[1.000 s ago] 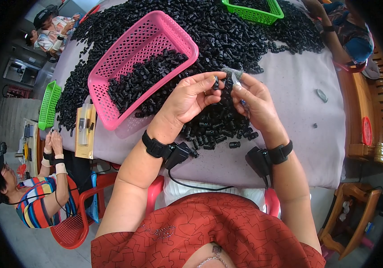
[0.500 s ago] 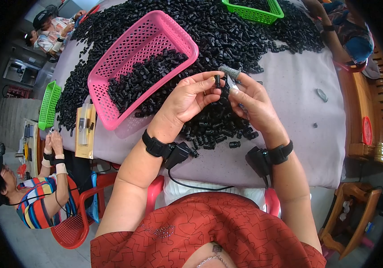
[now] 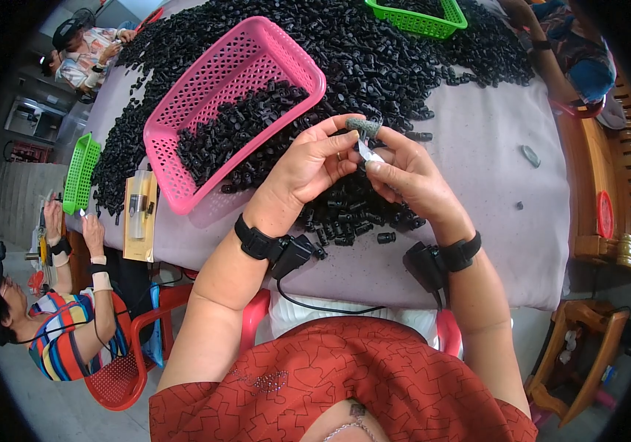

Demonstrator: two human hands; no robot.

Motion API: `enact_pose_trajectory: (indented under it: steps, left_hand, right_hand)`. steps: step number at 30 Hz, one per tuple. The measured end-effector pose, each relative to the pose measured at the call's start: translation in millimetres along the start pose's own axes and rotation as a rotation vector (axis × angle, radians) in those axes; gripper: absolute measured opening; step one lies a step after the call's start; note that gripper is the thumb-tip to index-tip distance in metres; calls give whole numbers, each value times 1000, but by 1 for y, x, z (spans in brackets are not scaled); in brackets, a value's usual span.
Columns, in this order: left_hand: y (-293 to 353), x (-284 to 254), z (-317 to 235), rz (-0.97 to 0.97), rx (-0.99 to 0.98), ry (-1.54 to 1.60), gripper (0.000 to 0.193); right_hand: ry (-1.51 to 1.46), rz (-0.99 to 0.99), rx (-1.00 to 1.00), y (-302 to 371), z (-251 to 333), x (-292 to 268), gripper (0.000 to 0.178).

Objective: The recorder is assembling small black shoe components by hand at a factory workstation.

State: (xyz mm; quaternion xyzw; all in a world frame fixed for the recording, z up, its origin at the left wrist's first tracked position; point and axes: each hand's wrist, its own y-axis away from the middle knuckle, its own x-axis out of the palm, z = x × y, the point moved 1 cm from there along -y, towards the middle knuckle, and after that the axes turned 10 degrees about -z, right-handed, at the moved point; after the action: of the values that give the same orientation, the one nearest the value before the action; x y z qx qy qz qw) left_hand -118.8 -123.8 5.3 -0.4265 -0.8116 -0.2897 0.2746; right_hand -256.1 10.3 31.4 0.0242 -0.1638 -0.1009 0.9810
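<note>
Over the near edge of the black heap, my left hand [image 3: 320,157] is closed in a pinch. The small black cylindrical part that it held a moment ago is mostly hidden by the fingers. My right hand [image 3: 411,171] grips a small blade with a white handle [image 3: 368,153], its tip close to the left thumb. A grey-green textured finger cover [image 3: 364,127] sits on the right index fingertip, touching the left fingertips. Below both hands lie several loose black parts [image 3: 344,225].
A pink basket [image 3: 169,168] part full of black parts stands left of my hands. Green baskets [image 3: 422,26] [image 3: 82,173] stand at the far side and left edge. A grey-green scrap [image 3: 530,156] lies to the right. Co-workers sit left, far left and far right.
My right hand has shifted left, bringing blade and finger cover over against the left fingers. The black part, visible before, is now mostly covered. The co-worker at left has parted their hands.
</note>
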Motion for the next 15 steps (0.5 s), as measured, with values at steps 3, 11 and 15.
enact_pose_trajectory:
  steps: [3,11,15]
  left_hand:
    - [0,2,-1,19,-8,-8,33]
    - [1,3,-1,0,-42,14,31]
    - [2,2,-1,2,-79,59,32]
  right_hand:
    - [-13,16,3,0,-1,-3,54]
    - [-40,25,0,1,1,0,54]
    - [-30,33,-4,-1,-1,-3,51]
